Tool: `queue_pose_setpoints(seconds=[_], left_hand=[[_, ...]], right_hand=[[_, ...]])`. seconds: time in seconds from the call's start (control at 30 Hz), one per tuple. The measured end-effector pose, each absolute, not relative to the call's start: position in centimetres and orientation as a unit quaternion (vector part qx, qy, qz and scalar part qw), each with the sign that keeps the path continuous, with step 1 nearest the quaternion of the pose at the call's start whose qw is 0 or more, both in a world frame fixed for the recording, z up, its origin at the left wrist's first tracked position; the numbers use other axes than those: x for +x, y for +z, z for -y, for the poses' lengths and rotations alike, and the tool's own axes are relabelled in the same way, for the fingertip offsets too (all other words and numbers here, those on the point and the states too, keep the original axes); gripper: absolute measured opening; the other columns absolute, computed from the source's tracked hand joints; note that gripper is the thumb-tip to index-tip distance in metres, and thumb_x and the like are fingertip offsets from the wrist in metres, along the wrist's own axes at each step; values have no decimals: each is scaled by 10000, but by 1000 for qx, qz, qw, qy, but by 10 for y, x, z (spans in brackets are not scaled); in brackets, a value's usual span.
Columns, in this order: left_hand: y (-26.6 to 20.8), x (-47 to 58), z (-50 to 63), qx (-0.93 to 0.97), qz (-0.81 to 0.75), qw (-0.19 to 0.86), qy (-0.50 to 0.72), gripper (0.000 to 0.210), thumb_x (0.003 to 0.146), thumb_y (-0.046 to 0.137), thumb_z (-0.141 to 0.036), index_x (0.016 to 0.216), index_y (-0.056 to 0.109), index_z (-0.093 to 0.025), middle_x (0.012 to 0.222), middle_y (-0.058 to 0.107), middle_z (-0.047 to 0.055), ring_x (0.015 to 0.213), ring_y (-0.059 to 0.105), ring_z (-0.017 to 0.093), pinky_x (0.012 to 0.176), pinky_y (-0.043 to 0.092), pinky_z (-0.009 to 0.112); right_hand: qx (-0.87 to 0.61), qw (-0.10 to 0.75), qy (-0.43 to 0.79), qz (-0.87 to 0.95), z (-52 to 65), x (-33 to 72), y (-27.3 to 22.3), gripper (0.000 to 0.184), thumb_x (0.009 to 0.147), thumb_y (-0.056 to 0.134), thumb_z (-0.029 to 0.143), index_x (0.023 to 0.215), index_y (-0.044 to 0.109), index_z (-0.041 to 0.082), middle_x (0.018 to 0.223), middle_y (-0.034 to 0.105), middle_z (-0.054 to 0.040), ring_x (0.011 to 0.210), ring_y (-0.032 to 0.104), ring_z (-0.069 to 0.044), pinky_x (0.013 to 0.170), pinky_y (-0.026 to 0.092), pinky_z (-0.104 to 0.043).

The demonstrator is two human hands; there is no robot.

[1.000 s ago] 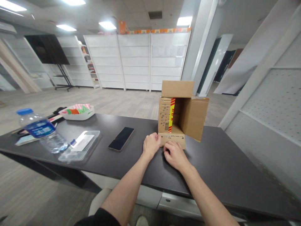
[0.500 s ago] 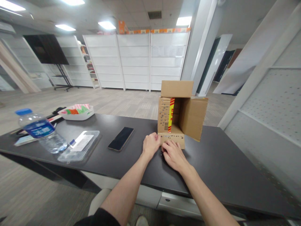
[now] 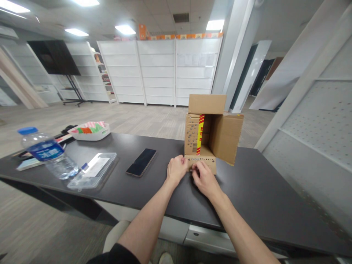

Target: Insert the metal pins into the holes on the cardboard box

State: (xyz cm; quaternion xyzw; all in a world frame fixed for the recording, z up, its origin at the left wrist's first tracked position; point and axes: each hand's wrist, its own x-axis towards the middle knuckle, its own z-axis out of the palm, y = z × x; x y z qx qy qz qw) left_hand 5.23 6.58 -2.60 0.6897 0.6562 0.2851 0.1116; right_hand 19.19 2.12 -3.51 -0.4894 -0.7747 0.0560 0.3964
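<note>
Right of centre, the box (image 3: 227,139) was matt cardboard; the bottle (image 3: 45,149) at left was clear, smooth plastic; left of centre, the phone (image 3: 142,162) looked glossy.

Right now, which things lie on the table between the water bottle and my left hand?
In the head view, two things: a clear plastic case, nearer the water bottle, then a dark phone, nearer your left hand.
</note>
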Motion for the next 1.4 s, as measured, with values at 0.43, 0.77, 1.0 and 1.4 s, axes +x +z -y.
queue_pose_setpoints(seconds=[0.43, 0.77, 1.0, 1.4], left_hand=[[-29, 53, -67, 689, -661, 105, 278, 282, 856, 411, -322, 662, 579, -207, 651, 624, 46, 592, 542, 152, 545, 221, 272], [-28, 53, -68, 690, -663, 106, 270, 275, 858, 415, -322, 668, 583, -215, 673, 639, 52, 621, 555, 163, 560, 243, 268], [-24, 53, -66, 688, -664, 112, 270, 269, 850, 422, -319, 645, 555, -209, 657, 631, 48, 606, 552, 157, 563, 252, 269], [-23, 52, -66, 690, -660, 112, 276, 289, 853, 414, -330, 628, 548, -210, 650, 625, 50, 604, 537, 153, 568, 251, 265]], right_hand=[[-523, 480, 122, 694, -24, 195, -36, 191, 946, 373, 348, 1017, 492, 216, 938, 655, -86, 880, 634, -243, 772, 472, -348], [-520, 523, 150, 658, -28, 196, -36, 148, 933, 391, 327, 1012, 450, 216, 957, 661, -101, 892, 647, -221, 790, 493, -347], [-517, 540, 141, 649, -31, 198, -36, 126, 921, 418, 300, 999, 459, 209, 975, 674, -101, 918, 651, -216, 796, 496, -346], [-568, 475, -32, 671, -35, 201, -34, 200, 953, 364, 303, 933, 515, 173, 853, 649, -104, 801, 596, -239, 738, 413, -349]])
